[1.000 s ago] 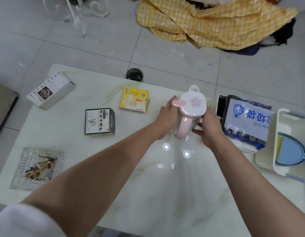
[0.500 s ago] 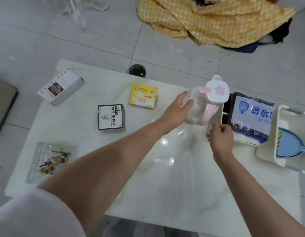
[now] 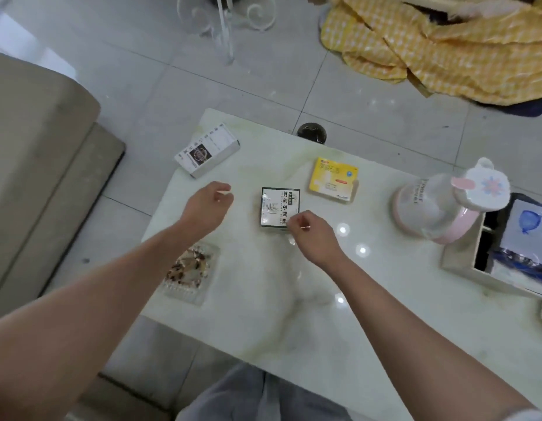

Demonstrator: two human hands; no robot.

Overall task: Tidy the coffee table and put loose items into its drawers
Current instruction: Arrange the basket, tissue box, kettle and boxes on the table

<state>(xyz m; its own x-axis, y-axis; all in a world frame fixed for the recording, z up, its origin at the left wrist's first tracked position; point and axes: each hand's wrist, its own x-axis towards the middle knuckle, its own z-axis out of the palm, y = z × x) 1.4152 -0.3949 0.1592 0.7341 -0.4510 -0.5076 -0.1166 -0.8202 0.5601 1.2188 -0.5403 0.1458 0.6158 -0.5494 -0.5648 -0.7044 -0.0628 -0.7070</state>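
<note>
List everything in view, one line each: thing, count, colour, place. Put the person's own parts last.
coffee table: 1, pale marble, centre
white box: 1, white with dark emblem, far left corner of the table
yellow box: 1, yellow, far middle
green-edged box: 1, white with dark green border, centre, at the right fingertips
glass ashtray: 1, clear, left edge, holding butts
jug: 1, clear with pink base and white lid, right
tray: 1, pale, right edge
blue packet: 1, blue and white, in the tray
yellow checked cloth: 1, on the floor, top right
sofa: 1, beige, left
left hand: 1, empty, above the table
right hand: 1, reaching the green-edged box
</note>
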